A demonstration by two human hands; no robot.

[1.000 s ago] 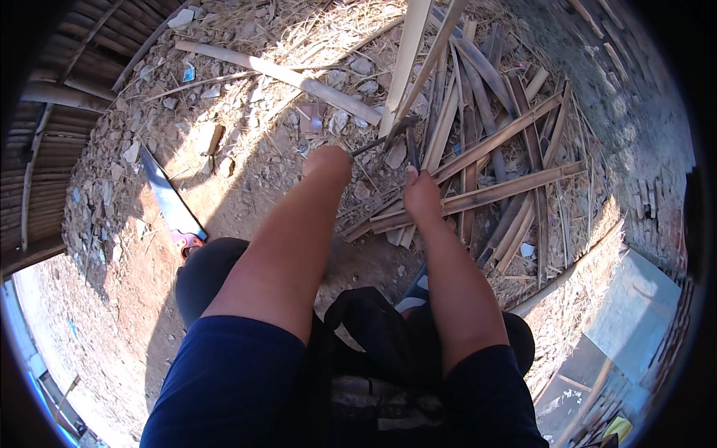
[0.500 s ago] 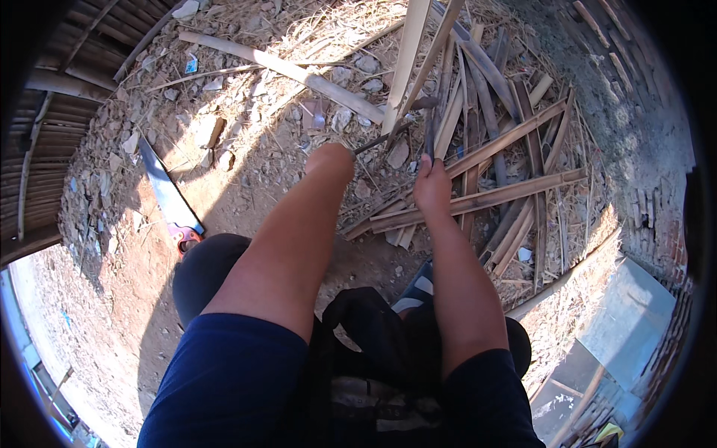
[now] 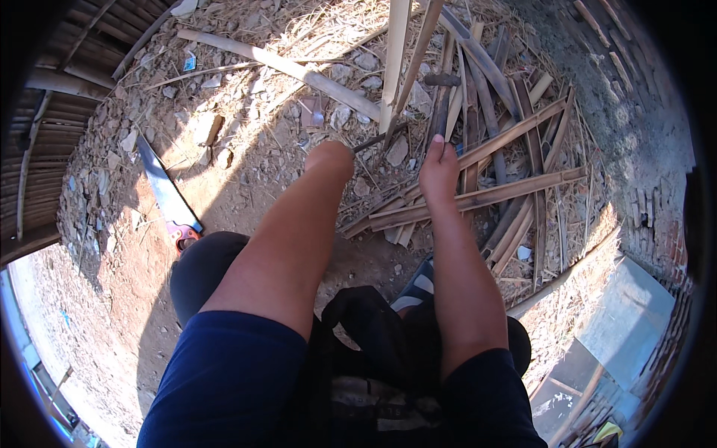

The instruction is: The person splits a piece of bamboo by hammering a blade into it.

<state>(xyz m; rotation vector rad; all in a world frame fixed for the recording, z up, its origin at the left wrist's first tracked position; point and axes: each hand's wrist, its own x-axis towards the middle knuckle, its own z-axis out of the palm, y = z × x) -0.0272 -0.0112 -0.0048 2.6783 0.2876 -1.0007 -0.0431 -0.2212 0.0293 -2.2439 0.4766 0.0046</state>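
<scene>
My left hand (image 3: 329, 160) is closed round the hidden handle of a dark-bladed knife (image 3: 370, 142). Its blade lies across the lower part of an upright bamboo piece that is split into a pale strip (image 3: 394, 71) and a darker strip (image 3: 418, 60). How deep the blade sits in it I cannot tell. In my right hand (image 3: 439, 173), fingers wrapped, is a hammer (image 3: 442, 79). The hammer's head is to the right of the bamboo strips, apart from the blade.
Split bamboo pieces (image 3: 515, 187) lie heaped to the right, beside a rough wall (image 3: 627, 127). A handsaw (image 3: 168, 190) rests on the dirt at left. Beyond my left hand a long bamboo strip (image 3: 299, 72) lies across rubble. A grey sheet (image 3: 627, 306) leans at lower right.
The hammer's head has moved away from the knife blade, up and to the right, with my right hand. The upright bamboo has shifted slightly left; my left hand stays nearly in place.
</scene>
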